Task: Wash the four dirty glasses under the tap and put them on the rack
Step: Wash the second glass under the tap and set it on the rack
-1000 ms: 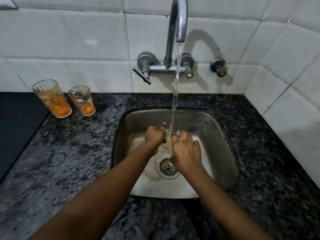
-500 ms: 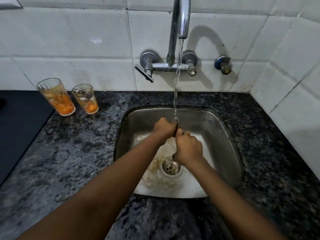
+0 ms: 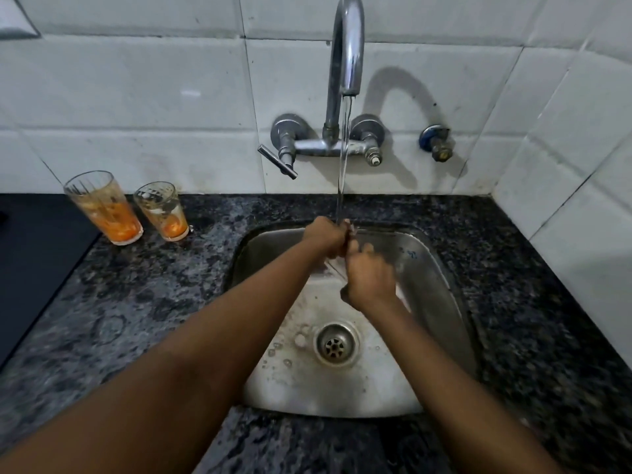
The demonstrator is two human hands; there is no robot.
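Both my hands are over the steel sink (image 3: 441, 302), under the water stream (image 3: 343, 165) that runs from the tap (image 3: 346, 56). My left hand (image 3: 325, 238) and my right hand (image 3: 371, 278) are curled round a clear glass (image 3: 337, 268) between them; most of it is hidden by my fingers. Two dirty glasses with orange residue stand on the counter at the back left: a taller glass (image 3: 106, 210) and a shorter glass (image 3: 163, 213) right beside it. No rack is in view.
The dark speckled granite counter (image 3: 143, 302) surrounds the sink, whose drain (image 3: 337, 343) lies below my hands. A black surface (image 3: 34, 268) lies at the left. White tiled walls close the back and right. A tap lever (image 3: 277, 161) juts out towards the sink.
My hands have risen closer to the spout with the glass and drawn together. My right hand's fingers have curled in. The view has shifted slightly.
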